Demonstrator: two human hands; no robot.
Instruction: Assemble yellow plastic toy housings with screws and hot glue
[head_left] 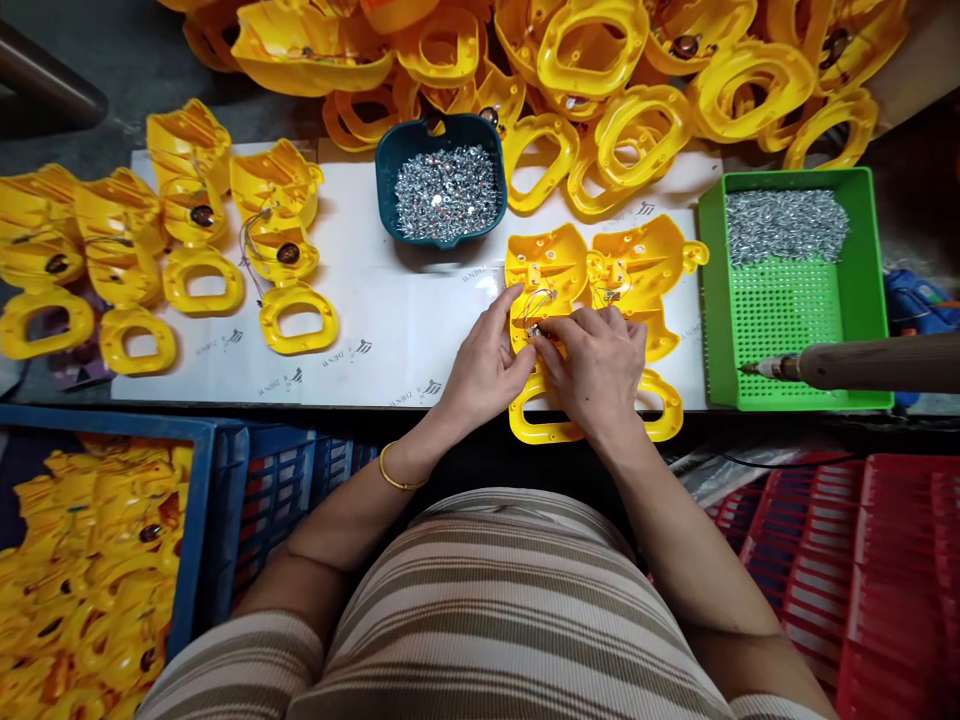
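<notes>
Two yellow plastic shell halves lie side by side in front of me, a left shell (pixel 551 262) and a right shell (pixel 637 265), each with its hollow side up and an oval handle loop at the bottom. Thin wires and small parts sit inside them. My left hand (pixel 480 365) grips the left shell's side edge, index finger stretched along it and thumb bent inward. My right hand (pixel 600 365) reaches over the shells, its thumb and index finger pinched at a tiny part by the wires inside the left shell. The fingertips mostly hide that part.
A dark teal tub (pixel 386 190) of small screws stands behind. At right, a green basket (pixel 795 400) holds more screws; an electric screwdriver (pixel 825 362) hangs over it. Yellow shells (pixel 277 190) stand left, others are piled behind. A blue crate (pixel 199 500) and red crates (pixel 885 580) flank me.
</notes>
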